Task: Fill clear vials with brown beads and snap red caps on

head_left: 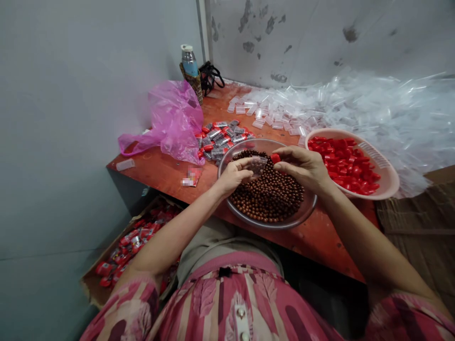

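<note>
Count: 2 bowls, 1 metal bowl [305, 213] and 1 pink bowl [387, 182]; 1 pink bag [174, 118]; 1 flask [189, 60]; 1 cardboard box [93, 289]

Small clear vial [256, 165] with red cap [275, 158], sideways above brown beads [270, 196].

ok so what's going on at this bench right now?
A person sits at a red table. The left hand holds a small clear vial over a metal bowl of brown pills. The right hand has its grip on a red cap at the vial's mouth. A pink basin of red caps sits to the right, empty vials behind, and capped vials by a pink bag.
</note>
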The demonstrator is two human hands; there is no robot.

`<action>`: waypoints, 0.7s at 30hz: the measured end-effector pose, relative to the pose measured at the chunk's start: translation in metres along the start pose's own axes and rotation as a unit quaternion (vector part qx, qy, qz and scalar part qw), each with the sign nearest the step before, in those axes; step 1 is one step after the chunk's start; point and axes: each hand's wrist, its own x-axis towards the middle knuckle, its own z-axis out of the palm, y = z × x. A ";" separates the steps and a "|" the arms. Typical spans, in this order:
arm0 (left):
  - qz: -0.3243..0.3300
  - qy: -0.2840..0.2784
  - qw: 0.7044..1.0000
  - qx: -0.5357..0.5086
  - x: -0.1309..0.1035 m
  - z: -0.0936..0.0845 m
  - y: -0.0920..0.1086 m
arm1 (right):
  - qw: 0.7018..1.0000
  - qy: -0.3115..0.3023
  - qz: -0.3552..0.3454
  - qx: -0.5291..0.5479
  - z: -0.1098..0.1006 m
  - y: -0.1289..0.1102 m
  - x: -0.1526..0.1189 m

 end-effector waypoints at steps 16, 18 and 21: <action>0.142 -0.019 0.954 0.263 -0.001 -0.009 -0.007 | 0.988 -0.146 -0.034 -0.047 0.004 -0.006 0.031; 0.162 0.005 0.947 0.276 -0.002 -0.009 -0.007 | 0.985 -0.164 -0.026 -0.039 0.004 -0.004 0.028; 0.188 0.032 0.930 0.313 -0.005 -0.009 -0.007 | 0.986 -0.169 -0.002 -0.001 0.006 -0.003 0.021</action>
